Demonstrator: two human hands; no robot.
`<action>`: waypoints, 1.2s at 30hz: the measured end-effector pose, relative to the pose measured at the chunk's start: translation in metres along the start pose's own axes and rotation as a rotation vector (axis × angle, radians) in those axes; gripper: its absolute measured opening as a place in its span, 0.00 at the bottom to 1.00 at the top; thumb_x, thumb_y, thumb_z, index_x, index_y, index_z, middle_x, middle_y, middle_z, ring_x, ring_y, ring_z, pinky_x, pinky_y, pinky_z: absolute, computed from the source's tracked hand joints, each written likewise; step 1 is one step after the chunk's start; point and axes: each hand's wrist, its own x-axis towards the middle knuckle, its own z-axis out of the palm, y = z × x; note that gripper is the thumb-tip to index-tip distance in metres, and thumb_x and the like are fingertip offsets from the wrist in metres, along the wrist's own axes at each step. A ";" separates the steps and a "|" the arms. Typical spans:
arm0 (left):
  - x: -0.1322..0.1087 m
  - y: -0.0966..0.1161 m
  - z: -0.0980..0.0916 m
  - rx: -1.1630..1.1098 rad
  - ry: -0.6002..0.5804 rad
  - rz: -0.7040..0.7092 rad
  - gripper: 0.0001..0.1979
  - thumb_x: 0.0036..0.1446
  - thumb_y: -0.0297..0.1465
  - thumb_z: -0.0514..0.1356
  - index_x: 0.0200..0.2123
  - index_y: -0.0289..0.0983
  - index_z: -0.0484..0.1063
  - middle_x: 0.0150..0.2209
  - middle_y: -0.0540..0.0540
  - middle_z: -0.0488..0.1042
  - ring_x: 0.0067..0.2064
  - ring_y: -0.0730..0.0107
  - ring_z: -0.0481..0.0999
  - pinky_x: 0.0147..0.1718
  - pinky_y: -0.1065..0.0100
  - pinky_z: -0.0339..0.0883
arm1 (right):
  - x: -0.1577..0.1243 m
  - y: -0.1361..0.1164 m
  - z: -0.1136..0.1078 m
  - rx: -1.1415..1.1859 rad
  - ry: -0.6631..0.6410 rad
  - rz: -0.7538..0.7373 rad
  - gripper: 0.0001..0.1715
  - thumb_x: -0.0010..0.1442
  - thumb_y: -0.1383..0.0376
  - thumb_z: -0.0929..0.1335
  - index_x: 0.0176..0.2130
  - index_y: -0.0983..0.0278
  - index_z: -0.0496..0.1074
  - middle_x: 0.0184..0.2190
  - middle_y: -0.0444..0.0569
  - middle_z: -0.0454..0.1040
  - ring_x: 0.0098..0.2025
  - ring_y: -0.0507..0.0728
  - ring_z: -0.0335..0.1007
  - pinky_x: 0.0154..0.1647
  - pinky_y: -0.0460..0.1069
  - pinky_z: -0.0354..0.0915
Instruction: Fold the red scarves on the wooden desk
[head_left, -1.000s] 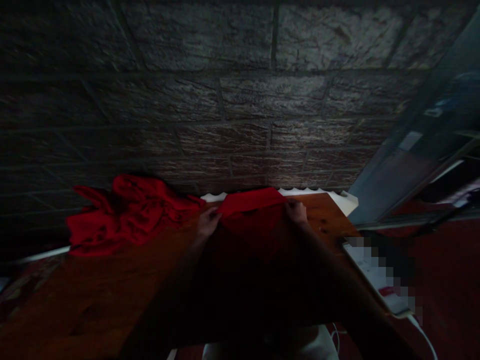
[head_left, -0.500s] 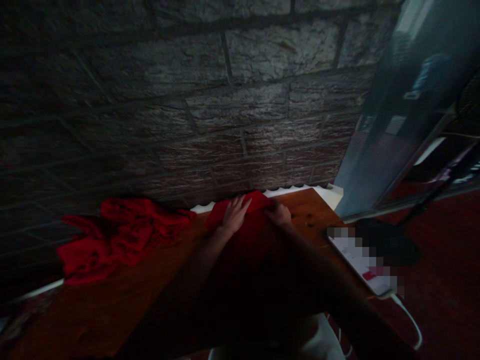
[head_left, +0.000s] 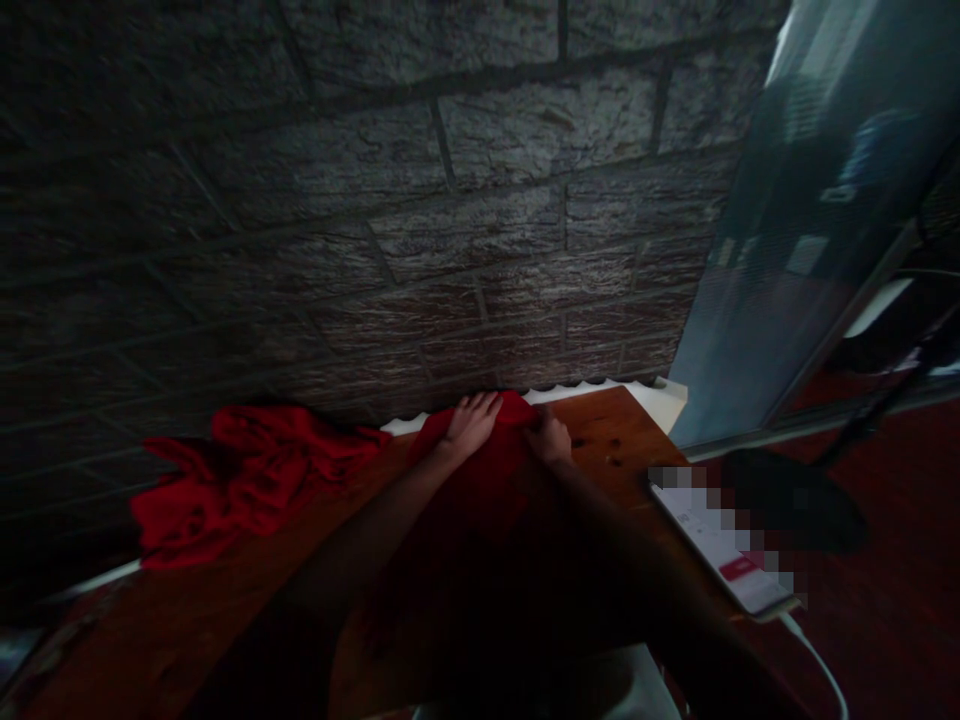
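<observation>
A red cloth [head_left: 514, 408] lies spread over the wooden table [head_left: 600, 425] in front of me, its near part lost in shadow. My left hand [head_left: 474, 424] rests on the cloth near its far edge, fingers stretched out and palm down. At the cloth's right edge, my right hand [head_left: 552, 440] has its fingers closed on the fabric. To the left, a crumpled heap of red cloth [head_left: 259, 485] sits on the table against the wall.
A rough brick wall [head_left: 487, 230] rises behind the table, with white scalloped trim [head_left: 637, 395] along its back edge. A phone [head_left: 720, 545] with a white cable [head_left: 817, 655] lies at the right edge. Farther right stands a glass panel [head_left: 757, 300].
My left hand's fingers have drawn closer together near the cloth's far edge. The right hand has shifted slightly, still at the right edge. The view has moved a little.
</observation>
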 end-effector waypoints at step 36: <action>-0.037 -0.023 0.022 0.007 -0.041 -0.168 0.36 0.61 0.18 0.44 0.71 0.44 0.51 0.66 0.36 0.61 0.62 0.53 0.66 0.60 0.47 0.58 | 0.023 0.008 0.004 -0.091 0.026 -0.046 0.27 0.69 0.59 0.60 0.65 0.59 0.61 0.48 0.51 0.78 0.49 0.59 0.76 0.51 0.50 0.66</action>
